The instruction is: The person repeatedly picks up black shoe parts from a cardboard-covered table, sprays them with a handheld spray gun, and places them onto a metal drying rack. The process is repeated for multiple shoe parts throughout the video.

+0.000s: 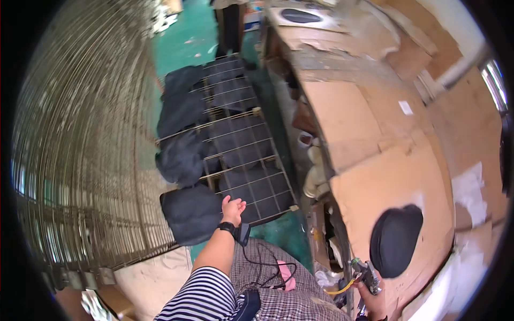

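Observation:
My left hand [233, 209], with a black watch on its wrist, is held over the near end of a wire-mesh rack [263, 218]. Its fingers are a little apart and nothing shows in them. Beside it lies a dark rounded fabric piece [191, 213], one of several spread along the rack. Down at the right, my right hand [373, 297] is closed around a metal spray gun [367, 276] with a yellow hose [340, 291]. Just beyond the gun, a black oval padded piece [396, 241] rests on the cardboard-covered table [385, 187].
A tall stack of wire racks [91, 134] rises along the left. The table's edge runs along the right, with clutter [317, 179] beneath it. Another person's dark-clad legs [229, 29] stand at the far end on the green floor [187, 37].

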### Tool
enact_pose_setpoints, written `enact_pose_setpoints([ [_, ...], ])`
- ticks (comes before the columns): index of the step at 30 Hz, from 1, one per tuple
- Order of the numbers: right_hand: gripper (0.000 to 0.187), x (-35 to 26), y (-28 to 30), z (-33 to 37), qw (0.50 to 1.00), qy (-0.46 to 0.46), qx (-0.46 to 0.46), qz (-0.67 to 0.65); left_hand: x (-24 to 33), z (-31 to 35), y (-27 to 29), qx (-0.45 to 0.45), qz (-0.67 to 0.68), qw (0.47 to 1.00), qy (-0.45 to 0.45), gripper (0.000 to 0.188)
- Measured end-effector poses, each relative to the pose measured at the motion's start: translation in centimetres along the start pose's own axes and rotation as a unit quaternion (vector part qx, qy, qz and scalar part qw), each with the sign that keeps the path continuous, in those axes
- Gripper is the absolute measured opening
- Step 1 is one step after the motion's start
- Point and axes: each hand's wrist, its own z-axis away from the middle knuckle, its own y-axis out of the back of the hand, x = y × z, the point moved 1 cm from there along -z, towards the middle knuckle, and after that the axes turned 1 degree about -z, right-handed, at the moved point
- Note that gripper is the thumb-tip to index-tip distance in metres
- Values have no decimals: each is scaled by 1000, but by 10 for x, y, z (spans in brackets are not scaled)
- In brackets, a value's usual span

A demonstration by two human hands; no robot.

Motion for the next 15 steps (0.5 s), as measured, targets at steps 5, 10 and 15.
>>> enact_pose_setpoints([
  [5,45,21,90,64,994,21,106,-5,-61,84,-68,-135,-138,981,-22,52],
  [10,49,78,186,163,955,68,276,-81,-131,137,-113,-230,-206,950,-44,49],
  [15,43,127,230,228,932,27,335,-132,-198,195,-157,-281,-290,913,-51,45],
])
